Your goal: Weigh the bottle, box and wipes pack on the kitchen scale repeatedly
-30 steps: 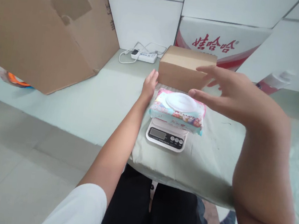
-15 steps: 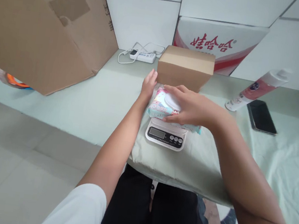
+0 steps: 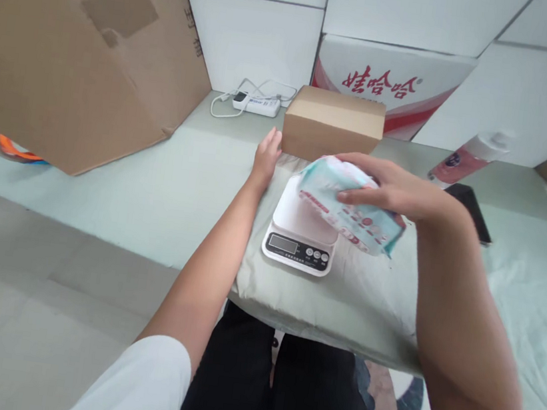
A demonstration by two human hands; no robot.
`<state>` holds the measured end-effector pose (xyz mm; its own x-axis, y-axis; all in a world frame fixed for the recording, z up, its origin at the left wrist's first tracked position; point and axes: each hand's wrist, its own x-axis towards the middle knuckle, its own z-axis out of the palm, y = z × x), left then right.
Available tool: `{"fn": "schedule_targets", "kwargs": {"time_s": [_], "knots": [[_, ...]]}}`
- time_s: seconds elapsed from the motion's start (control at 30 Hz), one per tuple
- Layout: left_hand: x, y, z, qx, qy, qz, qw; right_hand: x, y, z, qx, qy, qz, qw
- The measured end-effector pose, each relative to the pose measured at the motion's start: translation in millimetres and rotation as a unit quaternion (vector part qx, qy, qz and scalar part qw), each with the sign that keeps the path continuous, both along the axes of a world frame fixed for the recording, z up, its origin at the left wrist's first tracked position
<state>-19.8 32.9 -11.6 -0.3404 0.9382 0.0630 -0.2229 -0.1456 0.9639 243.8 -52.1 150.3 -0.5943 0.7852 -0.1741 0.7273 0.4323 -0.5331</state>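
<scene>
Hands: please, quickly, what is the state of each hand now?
Left hand: open, holding nothing, resting on the cloth beside the scale.
Right hand: closed on the wipes pack, lifted and tilted above the scale.

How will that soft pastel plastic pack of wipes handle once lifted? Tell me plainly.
Likely floppy: the soft pastel plastic pack of wipes sags at its free end in the right hand. Probably light, since one hand lifts it. The glossy film may be slippery.

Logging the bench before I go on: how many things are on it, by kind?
Wipes pack, held in the right hand: 1
Scale: 1
Cardboard boxes, small and large: 2
Bottle: 1
Phone: 1
Power strip: 1
Total: 7
</scene>
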Motion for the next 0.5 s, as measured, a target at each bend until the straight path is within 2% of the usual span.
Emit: {"fn": "schedule_targets", "kwargs": {"time_s": [0.07,0.13,0.27,0.33,0.43,0.5], "knots": [[0,0,0.9,-0.006,-0.001,-0.001,1.000,33,-8,6.3,-0.054,0.040,-0.066,0.996],[-1,1,0.5,-0.012,0.000,-0.003,1.000,67,-22,11.9,-0.073,0.035,-0.159,0.984],[-1,5,-4.7,-0.007,0.008,-0.001,1.000,124,-46,13.8,0.014,-0.071,-0.279,0.958],[-1,7,-7.8,0.001,0.010,-0.001,1.000,145,-49,6.0,0.026,-0.107,-0.310,0.944],[-2,8,-10.7,0.005,0.008,-0.002,1.000,162,-44,-17.6,0.018,-0.161,-0.350,0.922],[-2,8,-11.2,0.004,0.006,0.000,1.000,162,-39,-34.8,0.086,-0.186,-0.353,0.913]]}}
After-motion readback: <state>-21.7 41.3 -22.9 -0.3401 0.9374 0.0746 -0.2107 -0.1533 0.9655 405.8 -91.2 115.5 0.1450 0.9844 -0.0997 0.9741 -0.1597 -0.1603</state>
